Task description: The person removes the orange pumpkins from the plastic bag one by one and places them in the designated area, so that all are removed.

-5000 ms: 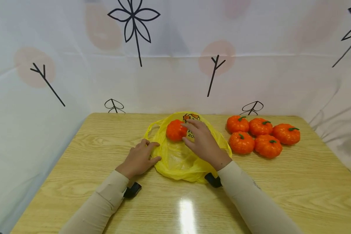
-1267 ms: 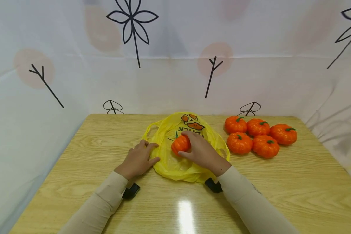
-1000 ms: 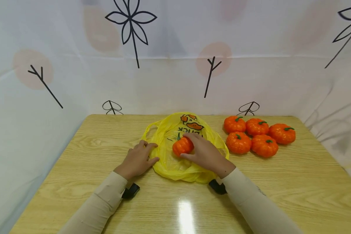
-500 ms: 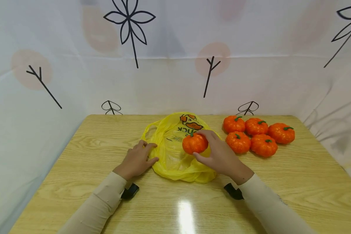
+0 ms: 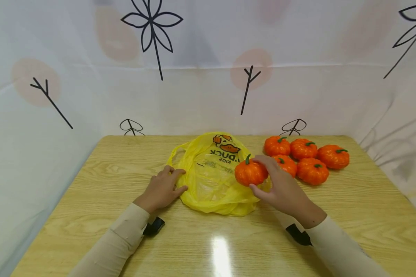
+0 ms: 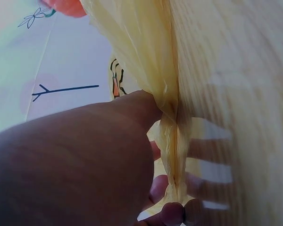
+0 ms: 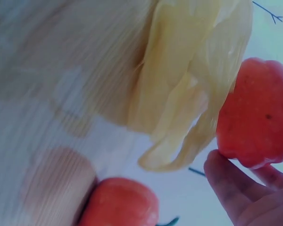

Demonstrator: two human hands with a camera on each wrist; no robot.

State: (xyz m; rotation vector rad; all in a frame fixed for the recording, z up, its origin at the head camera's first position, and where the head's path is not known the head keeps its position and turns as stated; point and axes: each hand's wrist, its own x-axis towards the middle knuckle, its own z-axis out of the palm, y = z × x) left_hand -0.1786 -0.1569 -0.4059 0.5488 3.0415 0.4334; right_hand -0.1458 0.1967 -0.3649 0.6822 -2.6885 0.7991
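My right hand (image 5: pixel 280 188) grips a small orange toy pumpkin (image 5: pixel 251 173) with a green stem, thumb and fingers around its right side. The pumpkin is held up over the right edge of a yellow plastic bag (image 5: pixel 211 188). In the right wrist view the held pumpkin (image 7: pixel 259 113) shows beside the bag's loose handle (image 7: pixel 179 146). My left hand (image 5: pixel 161 188) rests at the bag's left edge, thumb and fingers apart. From the left wrist, the bag's edge (image 6: pixel 167 89) runs past the left thumb (image 6: pixel 137 103), with several fingers bent near the table.
Several more orange pumpkins (image 5: pixel 312 171) stand grouped on the wooden table (image 5: pixel 124 157) at the back right, one partly hidden by the right hand. A white patterned cloth (image 5: pixel 201 92) hangs behind the table and along its sides.
The right hand has taken hold of the pumpkin that lay in the bag, lifted it and carried it right, to the bag's right edge. The left hand has stayed in place.
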